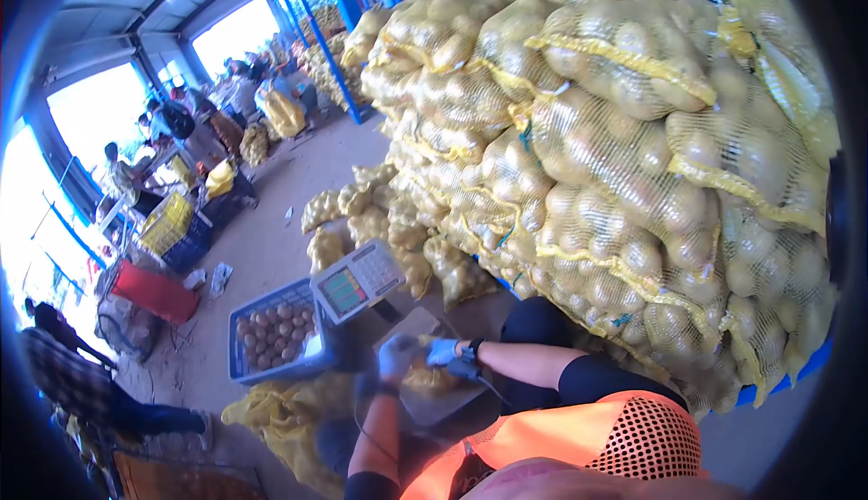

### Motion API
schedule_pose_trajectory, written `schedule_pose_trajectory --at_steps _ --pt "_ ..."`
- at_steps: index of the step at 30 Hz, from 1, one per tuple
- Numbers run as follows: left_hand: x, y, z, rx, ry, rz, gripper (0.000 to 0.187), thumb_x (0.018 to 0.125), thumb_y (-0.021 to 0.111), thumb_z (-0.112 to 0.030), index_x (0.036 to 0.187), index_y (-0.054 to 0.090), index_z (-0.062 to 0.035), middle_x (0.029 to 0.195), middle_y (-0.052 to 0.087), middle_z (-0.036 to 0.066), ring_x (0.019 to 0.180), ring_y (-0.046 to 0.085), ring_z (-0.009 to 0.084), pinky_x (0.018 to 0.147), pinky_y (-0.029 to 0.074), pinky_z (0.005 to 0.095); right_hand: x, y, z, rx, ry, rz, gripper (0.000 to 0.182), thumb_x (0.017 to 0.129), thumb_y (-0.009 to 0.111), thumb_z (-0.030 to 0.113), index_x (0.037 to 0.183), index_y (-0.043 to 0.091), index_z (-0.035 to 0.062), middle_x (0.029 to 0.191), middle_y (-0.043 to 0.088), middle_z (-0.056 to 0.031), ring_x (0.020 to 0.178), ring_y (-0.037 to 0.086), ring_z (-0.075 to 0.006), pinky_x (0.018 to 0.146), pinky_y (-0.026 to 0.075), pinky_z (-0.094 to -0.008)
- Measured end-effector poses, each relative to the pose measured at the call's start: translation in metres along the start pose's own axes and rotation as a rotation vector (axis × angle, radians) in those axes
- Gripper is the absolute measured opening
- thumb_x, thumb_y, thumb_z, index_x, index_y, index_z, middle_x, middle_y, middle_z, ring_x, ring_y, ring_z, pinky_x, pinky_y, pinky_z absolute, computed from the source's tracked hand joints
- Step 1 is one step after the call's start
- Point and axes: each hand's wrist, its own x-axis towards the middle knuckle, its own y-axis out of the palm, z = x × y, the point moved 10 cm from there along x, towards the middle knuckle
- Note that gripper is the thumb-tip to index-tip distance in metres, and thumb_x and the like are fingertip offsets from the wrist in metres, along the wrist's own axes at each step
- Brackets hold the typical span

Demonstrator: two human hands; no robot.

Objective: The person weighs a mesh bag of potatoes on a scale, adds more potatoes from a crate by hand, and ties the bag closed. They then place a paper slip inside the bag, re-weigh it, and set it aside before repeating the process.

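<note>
Both gloved: left hand [396, 355] and right hand [443, 352] clenched on a yellow mesh sack of potatoes [427, 379], resting on the scale platform [434, 402]. Just beyond the platform, the scale's display head [358, 280]. Left of that display, a blue crate of potatoes [276, 333]. Right of and behind the scale, stacked potato sacks [615, 156]. Farther off, people [172, 125] at work.

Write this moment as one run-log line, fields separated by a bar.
left hand: gloved, on mesh potato bag | right hand: gloved, on same bag | bag: on scale platform | crate of potatoes: beside scale display
</note>
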Motion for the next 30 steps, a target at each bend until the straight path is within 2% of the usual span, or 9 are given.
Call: schedule_pose_trajectory --at_steps 3,7,10,12,13,16,24,28,30 --pt "-0.002 0.007 -0.003 0.05 0.0 -0.003 0.016 0.075 0.068 -0.012 0.087 0.067 -0.0016 0.08 0.067 0.007 0.072 0.061 0.0109 0.067 0.05 0.0267 0.011 -0.004 -0.02 -0.21 0.003 -0.236 0.03 0.074 0.056 0.016 0.1 0.065 0.0064 0.093 0.067 -0.0107 0.082 0.061 -0.0231 0.076 0.047 -0.0349" --pt "0.001 0.012 0.031 -0.163 -0.049 -0.044 0.017 0.074 0.07 -0.014 0.085 0.067 -0.0016 0.08 0.067 0.006 0.072 0.061 0.0114 0.068 0.049 0.0264 0.006 -0.002 -0.026 0.289 -0.033 -0.241 0.026 0.075 0.058 0.016 0.098 0.066 0.0062 0.093 0.067 -0.0121 0.088 0.062 -0.0236 0.079 0.047 -0.0349" --pt "-0.001 0.011 0.038 -0.104 -0.098 -0.052 0.019 0.072 0.073 -0.016 0.085 0.068 -0.0023 0.08 0.067 0.006 0.073 0.061 0.0119 0.069 0.049 0.0271 -0.009 -0.002 -0.012 -0.009 -0.025 -0.272 0.036 0.076 0.062 0.014 0.109 0.058 0.0012 0.096 0.064 -0.0078 0.089 0.06 -0.0186 0.076 0.048 -0.0346" --pt "0.0 0.008 0.033 0.012 -0.113 -0.034 0.02 0.071 0.074 -0.017 0.084 0.068 -0.0029 0.08 0.068 0.006 0.073 0.061 0.0121 0.07 0.049 0.0276 -0.055 -0.02 0.027 0.107 -0.149 -0.552 0.042 0.077 0.064 0.014 0.117 0.053 0.0046 0.099 0.063 -0.0087 0.088 0.06 -0.0171 0.075 0.048 -0.0332" --pt "-0.002 0.008 0.017 0.08 -0.061 -0.016 0.018 0.07 0.075 -0.014 0.082 0.068 -0.003 0.077 0.067 0.005 0.069 0.06 0.0112 0.066 0.049 0.0269 -0.042 -0.018 0.011 -0.119 -0.044 -0.572 0.045 0.077 0.063 0.013 0.12 0.051 0.0091 0.099 0.062 -0.0098 0.089 0.06 -0.0182 0.074 0.048 -0.0322" --pt "-0.009 0.003 -0.01 0.235 0.058 -0.04 0.015 0.068 0.077 -0.012 0.075 0.067 -0.0043 0.07 0.067 0.006 0.062 0.06 0.0105 0.061 0.049 0.0265 -0.031 -0.015 0.005 0.055 -0.268 -0.667 0.041 0.076 0.062 0.011 0.116 0.052 0.0117 0.096 0.061 -0.0106 0.089 0.06 -0.0222 0.073 0.047 -0.0335" --pt "-0.038 -0.007 -0.009 0.391 0.089 -0.059 0.016 0.074 0.07 -0.02 0.079 0.063 -0.0072 0.071 0.064 0.013 0.065 0.063 0.0266 0.062 0.049 0.0341 -0.048 0.004 0.03 -0.314 -0.211 -0.618 0.024 0.07 0.065 0.009 0.093 0.057 0.008 0.08 0.058 -0.0127 0.08 0.057 -0.0255 0.069 0.045 -0.0336" --pt "-0.04 -0.007 -0.005 0.675 0.206 -0.123 0.021 0.079 0.063 -0.029 0.08 0.06 -0.0079 0.073 0.063 0.015 0.072 0.062 0.0347 0.063 0.048 0.0413 -0.031 -0.01 0.003 0.169 -0.28 -0.75 0.031 0.076 0.068 0.017 0.101 0.055 0.0048 0.08 0.061 -0.006 0.073 0.056 -0.0155 0.064 0.045 -0.0291" --pt "-0.05 -0.006 -0.013 0.687 0.073 -0.106 0.03 0.08 0.061 -0.036 0.081 0.06 -0.0062 0.076 0.063 0.017 0.076 0.062 0.0353 0.066 0.048 0.0425 -0.025 -0.013 -0.021 0.608 0.013 -0.659 0.04 0.077 0.07 0.021 0.108 0.052 0.0027 0.082 0.062 -0.0066 0.068 0.057 -0.0124 0.057 0.045 -0.027"
